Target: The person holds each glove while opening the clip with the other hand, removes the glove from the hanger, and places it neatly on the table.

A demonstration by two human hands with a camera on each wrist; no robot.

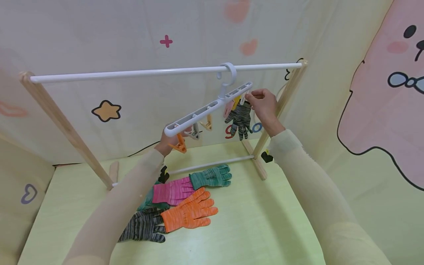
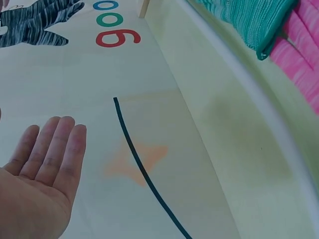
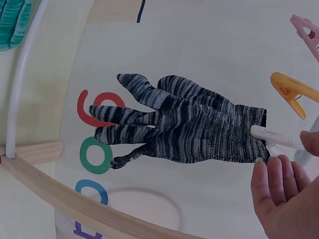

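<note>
A white clip hanger (image 1: 195, 115) hangs by its hook from the rack's white bar, its near left end tilted down. Behind that end is my left hand (image 1: 166, 141), by the grey clip (image 1: 193, 131) and orange clip (image 1: 179, 144). Its fingers look straight in the left wrist view, where the palm (image 2: 40, 199) shows; the thumb is hidden. At the far end my right hand (image 1: 265, 106) pinches a white clip (image 3: 271, 135) between thumb and fingers. The clip's tip sits on the cuff of a black-and-grey striped glove (image 3: 199, 127), which hangs fingers down.
Yellow (image 3: 294, 92) and pink clips (image 1: 228, 108) hang beside the glove. On the table lie an orange glove (image 1: 190, 211), a pink glove (image 1: 173, 191), green gloves (image 1: 212, 176) and another striped glove (image 1: 144, 225). Wooden posts (image 1: 66, 129) flank the rack; a lower bar (image 1: 212, 164) crosses behind.
</note>
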